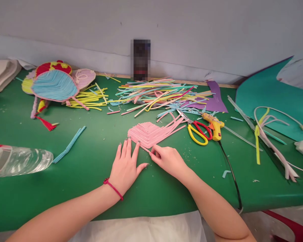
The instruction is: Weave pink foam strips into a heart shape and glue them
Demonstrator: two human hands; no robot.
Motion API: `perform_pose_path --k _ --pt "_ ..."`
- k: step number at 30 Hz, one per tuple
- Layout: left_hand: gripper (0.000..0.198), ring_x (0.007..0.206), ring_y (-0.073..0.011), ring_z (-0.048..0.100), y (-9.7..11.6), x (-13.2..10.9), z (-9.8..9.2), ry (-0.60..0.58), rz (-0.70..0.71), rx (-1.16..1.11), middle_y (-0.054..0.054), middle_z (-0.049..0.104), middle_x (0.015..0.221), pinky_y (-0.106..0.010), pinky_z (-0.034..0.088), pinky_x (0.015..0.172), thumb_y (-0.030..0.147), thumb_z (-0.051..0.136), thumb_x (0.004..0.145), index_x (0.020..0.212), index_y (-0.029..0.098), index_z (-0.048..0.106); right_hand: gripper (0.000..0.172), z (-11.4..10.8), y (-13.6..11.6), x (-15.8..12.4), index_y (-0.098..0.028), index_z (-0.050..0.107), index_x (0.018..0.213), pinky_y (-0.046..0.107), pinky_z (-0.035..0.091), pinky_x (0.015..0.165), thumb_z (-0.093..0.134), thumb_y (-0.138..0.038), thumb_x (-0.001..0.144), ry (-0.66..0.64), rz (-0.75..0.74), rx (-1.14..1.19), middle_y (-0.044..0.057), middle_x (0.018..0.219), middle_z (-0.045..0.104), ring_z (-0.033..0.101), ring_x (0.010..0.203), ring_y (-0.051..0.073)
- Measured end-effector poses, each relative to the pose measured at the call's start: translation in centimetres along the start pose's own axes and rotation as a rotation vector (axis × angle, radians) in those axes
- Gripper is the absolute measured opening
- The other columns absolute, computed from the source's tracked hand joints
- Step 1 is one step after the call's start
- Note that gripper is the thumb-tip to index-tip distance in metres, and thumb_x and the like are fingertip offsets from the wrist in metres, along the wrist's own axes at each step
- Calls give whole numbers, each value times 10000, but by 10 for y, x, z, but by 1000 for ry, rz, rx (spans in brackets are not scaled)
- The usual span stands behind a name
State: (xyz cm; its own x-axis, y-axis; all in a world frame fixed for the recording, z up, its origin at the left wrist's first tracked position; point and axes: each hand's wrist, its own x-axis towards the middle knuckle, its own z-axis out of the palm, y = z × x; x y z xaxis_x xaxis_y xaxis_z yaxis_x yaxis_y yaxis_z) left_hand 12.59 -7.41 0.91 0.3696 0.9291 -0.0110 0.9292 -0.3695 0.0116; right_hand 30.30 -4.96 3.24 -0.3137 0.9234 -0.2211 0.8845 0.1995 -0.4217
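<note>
A pink fan-shaped piece (147,132) made of pipe cleaners laid side by side lies flat on the green table, its loose ends trailing to the upper right. My left hand (126,156) rests palm down with fingers stretched out, the fingertips on the piece's lower left edge. Along its lower edge runs a single pink pipe cleaner (144,147). My right hand (168,159) pinches that strip near the bottom corner. Red-and-yellow scissors (197,129) lie just right of the loose ends, beside a yellow hot glue gun (214,125).
Loose coloured pipe cleaners (154,95) are heaped at the back. Finished fans (54,85) are stacked at back left. A water bottle (32,161) lies at left near blue pipe cleaners (69,145). Teal sheet (267,97) and cables are at right; the glue gun's cord (229,178) crosses the front edge.
</note>
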Motion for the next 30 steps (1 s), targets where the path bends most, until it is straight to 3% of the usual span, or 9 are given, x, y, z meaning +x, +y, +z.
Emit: perform_pose_path --k 10,16,23,26,30 --pt "740 1346 -400 380 2 1 -2 9 9 29 -263 376 1467 -530 327 1073 570 535 841 1445 172 378 61 3 5 -1 -225 536 945 220 298 524 499 -268 923 48 -23 0 -35 661 620 583 569 124" --pt "740 1350 -411 366 5 2 -2 5 -22 -16 -258 369 1472 -538 315 1080 544 568 833 1438 157 388 53 8 6 2 -209 545 865 215 408 584 516 -171 887 163 -53 139 13 902 628 595 671 111" --pt "703 1344 -417 373 5 2 -3 17 -12 -31 -262 380 1465 -536 328 1070 523 575 837 1432 193 399 118 16 3 -5 -211 599 928 222 466 639 498 -152 914 251 -90 173 22 996 640 635 743 119" --pt "649 1344 -415 374 4 2 -4 39 8 -39 -221 395 1472 -538 341 1061 500 588 837 1421 278 414 155 23 5 -8 -208 632 911 225 486 684 481 -193 938 360 -135 178 37 989 657 646 816 131" --pt "650 1338 -417 383 5 1 -5 36 3 -50 -206 407 1469 -543 344 1058 505 596 829 1417 293 416 204 29 7 -8 -202 659 890 232 495 679 466 -226 952 422 -150 139 49 917 660 646 838 144"
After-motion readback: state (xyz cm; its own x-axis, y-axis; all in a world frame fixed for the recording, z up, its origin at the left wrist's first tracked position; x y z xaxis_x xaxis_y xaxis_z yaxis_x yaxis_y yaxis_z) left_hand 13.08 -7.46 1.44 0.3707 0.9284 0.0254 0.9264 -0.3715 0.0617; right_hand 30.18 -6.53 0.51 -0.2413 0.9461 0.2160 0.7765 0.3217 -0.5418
